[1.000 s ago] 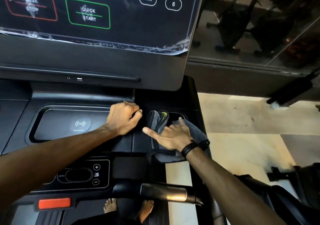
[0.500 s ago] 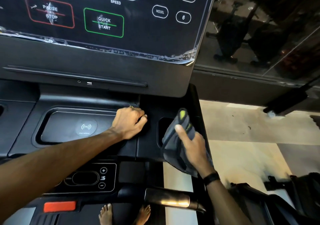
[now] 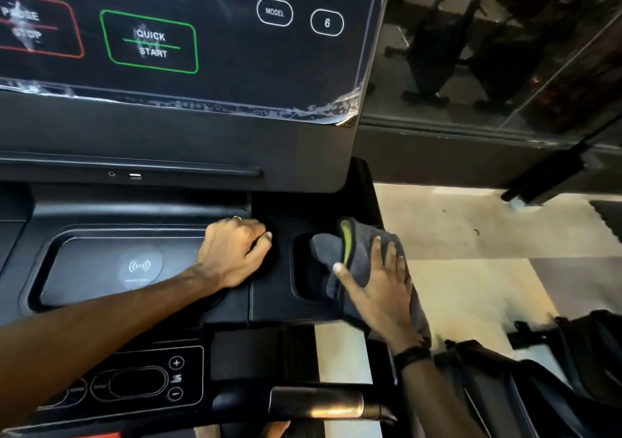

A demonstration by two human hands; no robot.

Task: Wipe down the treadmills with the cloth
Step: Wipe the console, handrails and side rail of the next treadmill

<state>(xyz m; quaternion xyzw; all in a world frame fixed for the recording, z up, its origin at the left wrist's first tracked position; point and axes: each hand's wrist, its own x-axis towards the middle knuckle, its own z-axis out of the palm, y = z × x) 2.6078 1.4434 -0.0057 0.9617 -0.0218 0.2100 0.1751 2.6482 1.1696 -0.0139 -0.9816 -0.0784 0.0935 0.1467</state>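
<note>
Grey microfibre cloth [image 3: 328,252] with a yellow-green strip along one fold sits bunched over the rectangular cup recess [image 3: 301,269] at the right end of the black treadmill console tray [image 3: 269,306], and I see it lying directly under my right hand [image 3: 377,289]. That hand is spread on top of it, fingers fairly straight and pressing down, thumb tip on the cloth's left part near the green strip; the cloth's far folds stick out beyond the fingertips toward the console, and a grey tail hangs below the wrist past the tray's right edge. A dark band [image 3: 412,355] circles that wrist. My left hand [image 3: 235,252] rests just left of the recess, on the tray's edge beside the wireless charging pad [image 3: 139,265], fingers curled into a loose fist with nothing visibly in it, a ring on one finger. Above is the dark touch panel [image 3: 235,50] with a green QUICK START box [image 3: 150,43].
</note>
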